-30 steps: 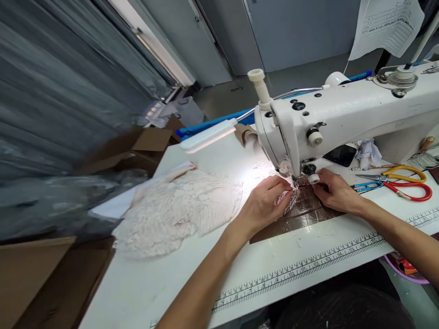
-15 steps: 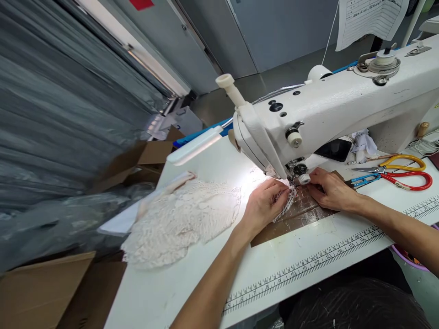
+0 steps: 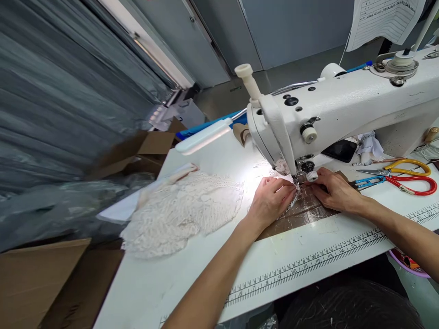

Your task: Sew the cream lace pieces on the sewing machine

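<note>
White tabletop (image 3: 192,283), lace trim (image 3: 292,201) pinched under the left hand's (image 3: 272,198) closed fingertips.

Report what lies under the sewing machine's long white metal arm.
A flat black rectangular object and a bundled white cloth show beneath the arm; it hides whatever lies farther back.

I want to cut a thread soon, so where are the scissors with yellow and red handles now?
In the head view, the scissors lie at the right on the white table, beside the blue snips and past the right hand.
</note>
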The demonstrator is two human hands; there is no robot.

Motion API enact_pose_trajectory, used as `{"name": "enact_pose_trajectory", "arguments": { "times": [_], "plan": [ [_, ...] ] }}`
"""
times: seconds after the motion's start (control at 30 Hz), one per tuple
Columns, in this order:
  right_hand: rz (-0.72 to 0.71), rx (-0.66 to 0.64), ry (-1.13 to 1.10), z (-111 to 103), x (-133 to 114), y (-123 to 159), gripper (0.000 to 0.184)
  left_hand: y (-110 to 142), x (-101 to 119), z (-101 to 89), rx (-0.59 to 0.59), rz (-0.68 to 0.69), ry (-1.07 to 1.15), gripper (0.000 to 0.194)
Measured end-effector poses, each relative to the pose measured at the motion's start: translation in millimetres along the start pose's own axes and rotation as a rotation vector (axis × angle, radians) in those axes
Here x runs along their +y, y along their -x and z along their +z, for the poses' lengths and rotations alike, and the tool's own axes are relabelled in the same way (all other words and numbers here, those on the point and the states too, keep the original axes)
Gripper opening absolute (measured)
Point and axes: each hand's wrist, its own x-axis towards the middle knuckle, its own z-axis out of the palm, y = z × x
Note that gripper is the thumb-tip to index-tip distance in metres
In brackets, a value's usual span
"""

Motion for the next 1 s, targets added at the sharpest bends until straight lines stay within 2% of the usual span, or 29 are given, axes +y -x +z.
{"name": "enact_pose_trajectory", "arguments": {
  "times": [0.23,0.63,1.0],
  "plan": [
    [-0.054,0.030,0.026,2,4,1,0.031,5,-3,-5.4,-0.046,0.032,0.001,0.008],
    [-0.290,-0.018,0.277,14,13,3,0.035,11,-2,2.6,0.026,-0.019,0.045,0.012],
    [-0.220,-0.049,0.288,12,14,2,0.036,9,-3,0.7,-0.044,0.026,-0.054,0.024]
  ]
}}
